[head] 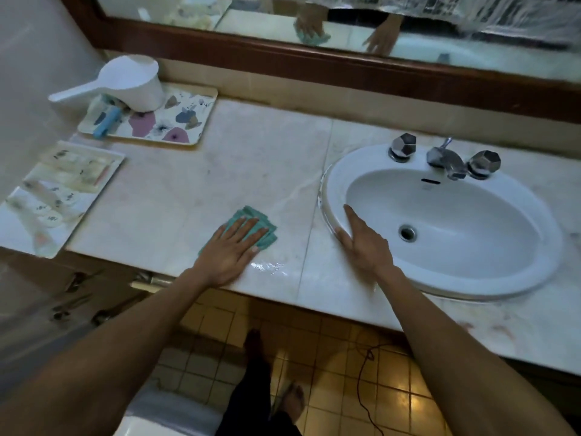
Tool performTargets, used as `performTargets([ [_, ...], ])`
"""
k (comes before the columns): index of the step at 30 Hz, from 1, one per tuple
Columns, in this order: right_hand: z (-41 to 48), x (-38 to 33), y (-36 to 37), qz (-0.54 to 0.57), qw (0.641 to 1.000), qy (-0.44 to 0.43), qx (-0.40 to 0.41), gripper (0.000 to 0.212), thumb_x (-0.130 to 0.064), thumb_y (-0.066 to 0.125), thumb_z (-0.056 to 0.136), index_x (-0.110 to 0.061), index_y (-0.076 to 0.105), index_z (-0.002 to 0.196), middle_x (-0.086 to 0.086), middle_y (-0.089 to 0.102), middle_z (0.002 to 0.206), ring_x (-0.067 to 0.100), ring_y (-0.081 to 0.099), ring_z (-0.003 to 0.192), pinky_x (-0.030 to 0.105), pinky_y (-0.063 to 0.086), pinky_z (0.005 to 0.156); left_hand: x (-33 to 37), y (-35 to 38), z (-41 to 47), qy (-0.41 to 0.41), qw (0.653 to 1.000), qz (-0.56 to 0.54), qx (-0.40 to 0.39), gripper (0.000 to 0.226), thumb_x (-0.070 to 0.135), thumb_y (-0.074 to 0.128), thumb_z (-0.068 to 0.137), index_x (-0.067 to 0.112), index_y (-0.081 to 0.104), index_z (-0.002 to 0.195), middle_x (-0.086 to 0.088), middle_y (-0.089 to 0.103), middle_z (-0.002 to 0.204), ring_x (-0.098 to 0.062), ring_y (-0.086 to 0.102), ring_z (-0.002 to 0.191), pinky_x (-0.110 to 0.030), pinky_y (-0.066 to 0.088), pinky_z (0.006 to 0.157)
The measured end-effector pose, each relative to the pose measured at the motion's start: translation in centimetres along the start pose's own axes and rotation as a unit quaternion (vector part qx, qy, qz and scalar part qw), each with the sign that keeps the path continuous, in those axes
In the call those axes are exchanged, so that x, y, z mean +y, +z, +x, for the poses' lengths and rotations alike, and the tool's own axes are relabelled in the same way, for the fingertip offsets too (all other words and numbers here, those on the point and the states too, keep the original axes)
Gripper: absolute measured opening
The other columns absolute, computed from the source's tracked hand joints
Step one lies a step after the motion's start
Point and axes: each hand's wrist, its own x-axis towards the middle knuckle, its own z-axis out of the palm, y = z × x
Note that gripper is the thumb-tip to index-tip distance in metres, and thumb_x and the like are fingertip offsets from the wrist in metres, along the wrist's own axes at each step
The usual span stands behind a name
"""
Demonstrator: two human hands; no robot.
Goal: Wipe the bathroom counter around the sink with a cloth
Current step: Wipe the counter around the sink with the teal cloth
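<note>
A folded teal cloth (262, 220) lies flat on the pale marble counter (195, 184), left of the white oval sink (440, 221). My left hand (231, 247) presses down on the cloth with its fingers spread; only the cloth's far edge and right side show. My right hand (361, 243) rests on the sink's left rim (330, 196), fingers extended, holding nothing. A small wet patch (267, 267) glistens on the counter just right of my left wrist.
A floral tray (185, 121) at the back left carries a white water dipper (125, 83) and a blue item (107, 122). Another tray (47, 196) with toiletries sits at the far left edge. A chrome faucet (446, 158) with two handles stands behind the basin, below a wood-framed mirror (345, 29).
</note>
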Motion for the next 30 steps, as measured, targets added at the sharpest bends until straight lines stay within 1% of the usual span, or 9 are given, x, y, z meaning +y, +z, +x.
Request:
performTargets([
  [5, 0.0, -0.4, 0.3, 0.014, 0.999, 0.023, 0.036, 0.060, -0.066, 0.021, 0.098, -0.041, 0.016, 0.152, -0.006, 0.038, 0.156, 0.028, 0.052, 0.128, 0.048, 0.040, 0.098, 7.2, 1.1, 4.3, -0.228, 0.969, -0.074, 0.062, 0.055, 0.042, 0.017, 0.108, 0.032, 0.007, 0.161, 0.001, 0.003, 0.169, -0.027, 0.001, 0.157, -0.053, 0.000, 0.124],
  [10, 0.4, -0.9, -0.3, 0.046, 0.996, 0.061, 0.043, 0.054, -0.061, 0.020, 0.100, -0.043, 0.022, 0.151, -0.004, 0.046, 0.151, 0.029, 0.053, 0.127, 0.046, 0.035, 0.101, 12.0, 2.6, -0.2, -0.006, 0.999, -0.053, -0.006, 0.055, 0.047, 0.013, 0.108, 0.037, 0.000, 0.160, 0.006, -0.009, 0.168, -0.019, -0.011, 0.156, -0.050, 0.000, 0.126],
  [12, 0.4, -0.7, -0.3, 0.047, 0.996, 0.062, 0.040, 0.053, -0.060, 0.021, 0.100, -0.043, 0.022, 0.150, -0.005, 0.046, 0.150, 0.029, 0.053, 0.127, 0.046, 0.035, 0.101, 8.8, 2.2, -2.5, 0.112, 0.993, -0.021, -0.017, 0.054, 0.048, 0.014, 0.108, 0.039, 0.005, 0.160, 0.009, -0.005, 0.169, -0.014, -0.009, 0.156, -0.042, -0.002, 0.126],
  [14, 0.6, -0.6, -0.2, 0.052, 0.996, 0.065, 0.036, 0.055, -0.062, 0.022, 0.099, -0.041, 0.024, 0.150, -0.006, 0.046, 0.150, 0.028, 0.052, 0.128, 0.046, 0.035, 0.102, 4.0, 1.5, -3.3, 0.137, 0.990, 0.014, -0.006, 0.053, 0.048, 0.014, 0.108, 0.040, 0.009, 0.160, 0.010, 0.000, 0.169, -0.013, -0.004, 0.156, -0.039, 0.004, 0.126],
  [18, 0.8, -0.6, 0.0, 0.039, 0.995, 0.084, 0.028, 0.061, -0.063, 0.020, 0.099, -0.032, 0.031, 0.150, -0.005, 0.043, 0.153, 0.026, 0.048, 0.132, 0.046, 0.033, 0.104, -0.7, 0.5, -0.1, -0.049, 0.999, -0.015, 0.014, 0.052, 0.048, 0.011, 0.106, 0.046, 0.000, 0.156, 0.008, 0.003, 0.169, -0.017, 0.003, 0.157, -0.053, 0.015, 0.124],
  [21, 1.0, -0.9, -0.1, 0.019, 0.996, 0.085, 0.022, 0.059, -0.060, 0.017, 0.101, -0.031, 0.029, 0.151, -0.002, 0.044, 0.151, 0.028, 0.048, 0.130, 0.047, 0.033, 0.102, 3.2, 0.8, 5.0, -0.235, 0.969, -0.060, 0.053, 0.059, 0.042, 0.015, 0.103, 0.033, 0.007, 0.161, -0.002, 0.005, 0.170, -0.028, 0.004, 0.156, -0.057, 0.006, 0.124],
  [23, 1.0, -0.9, -0.2, 0.019, 0.996, 0.087, 0.016, 0.059, -0.058, 0.017, 0.101, -0.031, 0.028, 0.152, -0.002, 0.043, 0.152, 0.029, 0.047, 0.131, 0.048, 0.032, 0.103, 7.3, 1.2, 7.2, -0.275, 0.956, -0.083, 0.063, 0.060, 0.036, 0.021, 0.105, 0.025, 0.007, 0.162, -0.007, 0.005, 0.170, -0.033, 0.002, 0.156, -0.060, 0.004, 0.123],
  [27, 1.1, -0.8, -0.2, 0.024, 0.995, 0.095, 0.012, 0.056, -0.054, 0.017, 0.102, -0.032, 0.028, 0.153, -0.003, 0.040, 0.155, 0.031, 0.045, 0.133, 0.047, 0.030, 0.107, 15.1, 3.0, 5.0, -0.121, 0.989, -0.080, 0.043, 0.056, 0.037, 0.023, 0.108, 0.028, 0.008, 0.162, -0.003, 0.004, 0.169, -0.029, -0.002, 0.156, -0.059, 0.008, 0.123],
  [30, 1.0, -0.6, -0.4, 0.046, 0.994, 0.099, 0.004, 0.054, -0.053, 0.018, 0.102, -0.035, 0.030, 0.152, -0.002, 0.042, 0.154, 0.033, 0.044, 0.135, 0.047, 0.029, 0.109, 14.1, 3.2, 0.5, 0.057, 0.997, -0.055, -0.011, 0.054, 0.044, 0.017, 0.108, 0.037, 0.005, 0.161, 0.006, -0.003, 0.169, -0.019, -0.009, 0.156, -0.051, 0.001, 0.126],
])
